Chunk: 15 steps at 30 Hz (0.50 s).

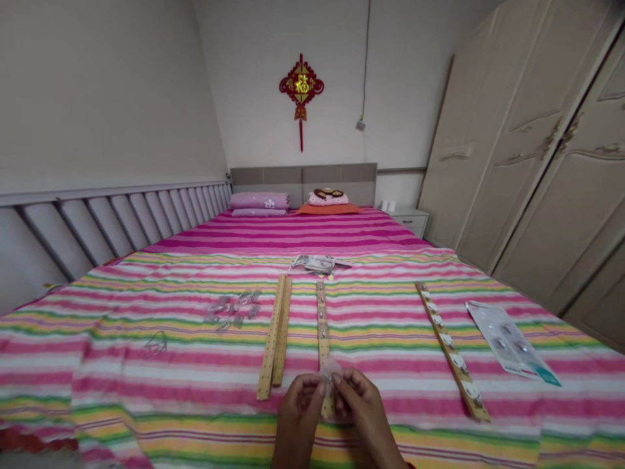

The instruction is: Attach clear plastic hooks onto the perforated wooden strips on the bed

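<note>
My left hand (301, 398) and my right hand (355, 394) meet low in the middle, fingers pinched on a small clear plastic packet (330, 369). They hover over the near end of a wooden strip (322, 326) with metal studs, lying on the striped bedspread (390, 326). A pair of plain wooden strips (275, 335) lies just to the left. Another wooden strip (452, 348) carrying white round pieces lies to the right.
Small clear packets (234, 307) are scattered left of the strips, with a crumpled pile of plastic (318, 263) farther back. A flat printed plastic bag (510, 342) lies at the right. Pillows sit at the headboard; a wardrobe (537, 150) stands along the right.
</note>
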{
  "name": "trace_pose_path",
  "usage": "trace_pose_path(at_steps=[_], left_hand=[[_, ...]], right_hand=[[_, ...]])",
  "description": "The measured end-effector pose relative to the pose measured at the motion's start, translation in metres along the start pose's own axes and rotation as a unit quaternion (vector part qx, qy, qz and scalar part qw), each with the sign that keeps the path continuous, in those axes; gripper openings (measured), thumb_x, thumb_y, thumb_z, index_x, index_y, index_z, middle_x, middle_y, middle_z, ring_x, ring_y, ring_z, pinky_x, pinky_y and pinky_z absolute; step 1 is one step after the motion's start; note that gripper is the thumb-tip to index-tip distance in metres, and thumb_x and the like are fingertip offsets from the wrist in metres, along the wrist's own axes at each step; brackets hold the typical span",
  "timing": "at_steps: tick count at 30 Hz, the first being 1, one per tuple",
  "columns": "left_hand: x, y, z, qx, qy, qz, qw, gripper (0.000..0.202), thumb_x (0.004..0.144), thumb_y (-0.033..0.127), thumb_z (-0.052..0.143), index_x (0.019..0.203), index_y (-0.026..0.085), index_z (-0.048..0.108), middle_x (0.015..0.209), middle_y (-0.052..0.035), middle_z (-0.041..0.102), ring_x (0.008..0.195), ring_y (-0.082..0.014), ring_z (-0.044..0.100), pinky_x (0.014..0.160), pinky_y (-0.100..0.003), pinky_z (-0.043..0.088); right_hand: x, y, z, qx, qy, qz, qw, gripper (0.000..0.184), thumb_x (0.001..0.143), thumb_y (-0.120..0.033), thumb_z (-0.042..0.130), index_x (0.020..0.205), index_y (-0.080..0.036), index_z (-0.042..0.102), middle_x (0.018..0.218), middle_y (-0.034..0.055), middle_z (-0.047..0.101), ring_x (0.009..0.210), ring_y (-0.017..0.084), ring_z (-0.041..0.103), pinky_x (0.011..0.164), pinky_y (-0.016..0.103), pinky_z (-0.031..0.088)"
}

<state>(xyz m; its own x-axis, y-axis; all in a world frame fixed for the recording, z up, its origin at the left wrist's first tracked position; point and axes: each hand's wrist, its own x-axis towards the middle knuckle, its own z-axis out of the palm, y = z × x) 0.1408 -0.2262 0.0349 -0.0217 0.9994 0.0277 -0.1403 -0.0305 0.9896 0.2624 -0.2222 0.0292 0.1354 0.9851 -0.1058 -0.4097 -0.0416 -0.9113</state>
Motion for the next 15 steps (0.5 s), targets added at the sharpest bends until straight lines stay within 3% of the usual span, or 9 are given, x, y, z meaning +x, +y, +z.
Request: trace_pose_path(at_steps=[5,9,15], left_hand=[[0.007,-0.011,-0.008,0.031,0.002,-0.033,0.999,0.032,0.070,0.048,0.066,0.082,0.019,0.061,0.060,0.0001,0.062,0.060,-0.0164,0.059,0.057,-0.025,0.048],[0.025,-0.017,-0.010,0.098,-0.047,-0.023,0.994,0.022,0.070,0.040,0.064,0.067,0.018,0.058,0.061,-0.0007,0.061,0.060,-0.0157,0.058,0.059,-0.026,0.045],[0.064,-0.020,-0.004,0.157,-0.038,-0.028,0.986,0.017,0.065,0.034,0.060,0.058,0.019,0.054,0.054,0.0024,0.054,0.055,-0.0145,0.053,0.056,-0.025,0.041]], right_hand=[[0.005,0.012,-0.012,-0.042,-0.018,0.036,0.998,0.045,0.051,-0.056,0.079,0.060,-0.017,0.060,0.037,-0.0056,0.051,0.034,0.006,0.039,0.037,0.019,0.027],[0.019,0.015,-0.018,-0.065,-0.025,0.054,0.996,0.042,0.053,-0.054,0.078,0.058,-0.017,0.059,0.035,-0.0048,0.052,0.032,0.007,0.040,0.036,0.019,0.027],[0.050,0.015,-0.015,-0.056,0.013,0.024,0.998,0.028,0.057,-0.041,0.075,0.061,-0.017,0.061,0.036,-0.0067,0.049,0.032,0.007,0.039,0.035,0.019,0.027]])
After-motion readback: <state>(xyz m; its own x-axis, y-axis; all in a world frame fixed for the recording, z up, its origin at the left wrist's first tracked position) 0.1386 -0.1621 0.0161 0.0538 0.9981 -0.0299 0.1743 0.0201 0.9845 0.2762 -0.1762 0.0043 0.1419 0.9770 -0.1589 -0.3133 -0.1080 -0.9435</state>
